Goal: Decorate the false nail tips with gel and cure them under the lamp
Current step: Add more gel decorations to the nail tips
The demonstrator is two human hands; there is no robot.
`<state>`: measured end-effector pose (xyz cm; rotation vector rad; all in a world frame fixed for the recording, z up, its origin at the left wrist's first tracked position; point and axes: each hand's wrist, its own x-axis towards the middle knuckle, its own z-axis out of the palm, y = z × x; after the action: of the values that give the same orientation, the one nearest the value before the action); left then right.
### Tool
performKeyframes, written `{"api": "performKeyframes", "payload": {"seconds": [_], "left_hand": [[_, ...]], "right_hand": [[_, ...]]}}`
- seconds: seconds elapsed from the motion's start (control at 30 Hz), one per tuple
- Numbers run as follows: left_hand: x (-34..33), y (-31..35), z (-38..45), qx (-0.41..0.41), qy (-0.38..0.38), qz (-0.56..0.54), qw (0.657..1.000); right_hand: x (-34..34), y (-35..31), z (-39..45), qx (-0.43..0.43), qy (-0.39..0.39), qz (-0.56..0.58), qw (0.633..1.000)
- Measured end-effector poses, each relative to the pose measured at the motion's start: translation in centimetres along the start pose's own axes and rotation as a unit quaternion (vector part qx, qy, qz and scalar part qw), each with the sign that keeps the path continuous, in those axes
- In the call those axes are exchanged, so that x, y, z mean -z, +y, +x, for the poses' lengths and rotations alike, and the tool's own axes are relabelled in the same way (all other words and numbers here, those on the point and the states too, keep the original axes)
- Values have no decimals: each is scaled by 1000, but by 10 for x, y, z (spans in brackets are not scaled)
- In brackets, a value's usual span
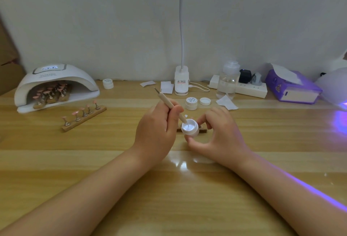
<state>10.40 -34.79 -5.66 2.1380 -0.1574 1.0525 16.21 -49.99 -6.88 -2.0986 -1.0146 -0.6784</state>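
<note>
My left hand point(157, 128) grips a beige dotting tool point(167, 100), whose lower tip dips into an open white gel jar point(190, 128). My right hand point(219, 132) holds that jar tilted between thumb and fingers, just above the table. Behind the jar lies a wooden strip point(203, 131), mostly hidden. A wooden stand with several pink nail tips point(83, 116) lies to the left. More stands with pink tips point(51, 93) sit inside the white curing lamp point(54, 81) at far left.
A closed gel jar point(191, 102) and a loose lid point(205, 101) stand behind my hands. Another jar point(108, 83), a desk lamp base point(181, 80), a clear pump bottle point(228, 81), a power strip point(249, 89), paper wipes point(226, 102) and a purple tissue box point(293, 87) line the back.
</note>
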Motion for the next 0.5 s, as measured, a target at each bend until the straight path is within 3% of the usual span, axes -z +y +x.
{"api": "performKeyframes", "payload": {"seconds": [0.5], "left_hand": [[-1,-4,0,11,-14,-6,1000]], "right_hand": [[0,1,1,6,2,-7,1000]]}}
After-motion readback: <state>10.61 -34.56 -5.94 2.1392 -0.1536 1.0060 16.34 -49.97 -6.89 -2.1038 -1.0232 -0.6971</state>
